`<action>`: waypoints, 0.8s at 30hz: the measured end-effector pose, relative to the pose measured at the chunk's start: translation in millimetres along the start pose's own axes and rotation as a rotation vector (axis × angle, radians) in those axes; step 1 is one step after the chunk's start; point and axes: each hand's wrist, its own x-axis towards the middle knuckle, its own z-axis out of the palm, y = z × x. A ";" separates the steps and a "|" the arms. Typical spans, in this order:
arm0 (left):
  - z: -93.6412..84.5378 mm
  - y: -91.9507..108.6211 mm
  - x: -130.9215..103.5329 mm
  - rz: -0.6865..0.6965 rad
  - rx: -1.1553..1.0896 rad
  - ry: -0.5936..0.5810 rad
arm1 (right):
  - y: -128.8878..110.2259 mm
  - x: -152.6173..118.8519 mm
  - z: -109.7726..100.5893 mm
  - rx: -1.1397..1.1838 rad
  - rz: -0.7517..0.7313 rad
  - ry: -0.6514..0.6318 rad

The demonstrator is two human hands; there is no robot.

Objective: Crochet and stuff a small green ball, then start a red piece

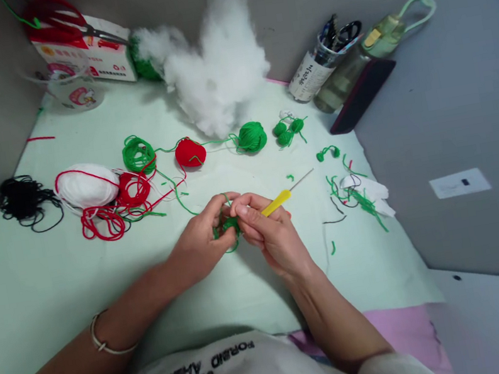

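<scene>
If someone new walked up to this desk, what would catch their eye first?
Most likely the big fluffy heap of white stuffing at the back of the desk, the largest bright shape there. Next might come the red ball of yarn just in front of it, between green bundles. Nearer, the yellow-handled hook stands out in the right hand, beside the left hand with its green yarn.

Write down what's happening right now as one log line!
left hand: holds green yarn piece | right hand: holds yellow-handled tool | beyond hands: red yarn ball, white stuffing
</scene>
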 end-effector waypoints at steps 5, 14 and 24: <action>-17.3 6.3 3.9 -0.093 -0.071 -0.227 | -6.9 2.2 -2.7 0.066 0.085 -0.015; -29.2 6.3 0.0 -0.153 -0.131 -0.352 | -11.8 0.1 -7.7 0.114 0.134 -0.075; -12.9 -1.0 0.5 -0.105 -0.105 -0.226 | -4.6 -3.0 -2.5 0.081 0.095 -0.145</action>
